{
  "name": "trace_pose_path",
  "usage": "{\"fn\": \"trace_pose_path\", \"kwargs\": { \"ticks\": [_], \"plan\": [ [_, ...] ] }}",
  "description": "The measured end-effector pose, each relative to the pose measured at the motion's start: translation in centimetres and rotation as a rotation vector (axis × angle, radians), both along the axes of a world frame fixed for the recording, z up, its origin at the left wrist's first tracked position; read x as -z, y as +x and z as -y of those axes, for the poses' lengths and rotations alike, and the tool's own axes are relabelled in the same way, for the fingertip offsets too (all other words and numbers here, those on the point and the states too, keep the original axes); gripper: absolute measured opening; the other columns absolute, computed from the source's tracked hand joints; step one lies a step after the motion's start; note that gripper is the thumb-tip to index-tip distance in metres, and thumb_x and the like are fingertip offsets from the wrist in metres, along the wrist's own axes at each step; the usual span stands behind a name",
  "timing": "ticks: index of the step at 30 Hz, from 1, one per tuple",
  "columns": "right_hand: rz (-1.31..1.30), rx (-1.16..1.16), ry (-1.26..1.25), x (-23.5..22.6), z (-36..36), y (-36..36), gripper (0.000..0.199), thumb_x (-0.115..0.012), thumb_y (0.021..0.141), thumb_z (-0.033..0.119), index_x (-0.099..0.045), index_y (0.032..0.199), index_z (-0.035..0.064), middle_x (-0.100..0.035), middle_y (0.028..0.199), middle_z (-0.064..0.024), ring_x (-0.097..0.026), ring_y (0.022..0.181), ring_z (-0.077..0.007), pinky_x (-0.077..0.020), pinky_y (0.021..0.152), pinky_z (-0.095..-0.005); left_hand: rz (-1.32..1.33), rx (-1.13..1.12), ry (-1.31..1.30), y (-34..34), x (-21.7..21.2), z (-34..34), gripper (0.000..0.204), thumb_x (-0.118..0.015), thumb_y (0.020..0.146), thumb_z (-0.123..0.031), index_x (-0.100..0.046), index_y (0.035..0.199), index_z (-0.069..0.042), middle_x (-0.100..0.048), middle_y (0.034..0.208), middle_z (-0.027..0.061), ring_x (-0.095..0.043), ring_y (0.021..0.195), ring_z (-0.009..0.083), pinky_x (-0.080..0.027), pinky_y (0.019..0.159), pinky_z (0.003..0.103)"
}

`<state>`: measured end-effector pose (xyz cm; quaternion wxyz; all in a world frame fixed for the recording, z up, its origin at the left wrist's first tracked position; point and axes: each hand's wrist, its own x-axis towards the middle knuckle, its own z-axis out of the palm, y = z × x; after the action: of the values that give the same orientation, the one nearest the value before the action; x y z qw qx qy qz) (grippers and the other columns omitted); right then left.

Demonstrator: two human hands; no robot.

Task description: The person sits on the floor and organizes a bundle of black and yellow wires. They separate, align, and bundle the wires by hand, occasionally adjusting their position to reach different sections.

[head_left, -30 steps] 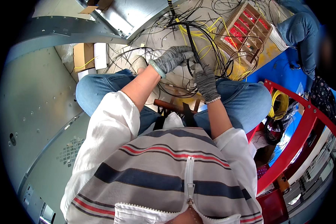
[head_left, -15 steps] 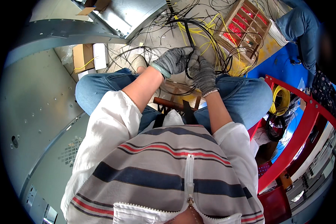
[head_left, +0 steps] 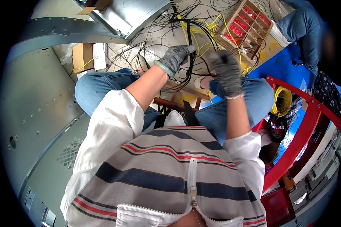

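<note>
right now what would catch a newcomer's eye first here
Two grey-gloved hands, left hand and right hand, grip a bundle of black wires above the person's knees. Beyond them sits a wooden compartment tray of red parts, and a red metal frame runs along the right.

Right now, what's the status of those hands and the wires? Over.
Left hand closed on black wire bundle. Right hand gloved, gripping the same bundle's far end. Loose black and yellow wires tangled ahead, beside wooden compartment tray.
</note>
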<state>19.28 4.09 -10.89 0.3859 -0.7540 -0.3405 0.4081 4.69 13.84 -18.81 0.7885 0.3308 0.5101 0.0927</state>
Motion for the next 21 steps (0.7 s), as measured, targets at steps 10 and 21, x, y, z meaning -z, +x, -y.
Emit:
{"fn": "trace_pose_path", "kwargs": {
  "ticks": [10,21],
  "plan": [
    [-0.506,0.019,0.173,1.0,0.8,0.2,0.034,-0.054,0.075,0.017,-0.050,0.103,-0.0008,-0.057,0.081,-0.0049,-0.056,0.076,-0.0170,-0.0433,0.071,-0.0271,0.087,-0.284,-0.117,-0.4,-0.1,-0.2,0.024,-0.056,0.079,-0.026,-0.055,0.087,-0.003,-0.057,0.074,0.0056,-0.054,0.064,0.0149,-0.048,0.060,0.025],
    [0.134,0.822,0.832,-20.6,16.9,20.4,0.026,-0.050,0.079,0.022,-0.056,0.091,-0.0008,-0.057,0.086,-0.0130,-0.054,0.084,-0.0232,-0.0419,0.080,-0.0352,-0.191,-0.137,0.160,-0.5,1.1,-1.2,0.019,-0.055,0.077,-0.022,-0.056,0.081,-0.003,-0.051,0.061,0.0016,-0.044,0.048,0.0092,-0.039,0.045,0.023]
  ]
}}
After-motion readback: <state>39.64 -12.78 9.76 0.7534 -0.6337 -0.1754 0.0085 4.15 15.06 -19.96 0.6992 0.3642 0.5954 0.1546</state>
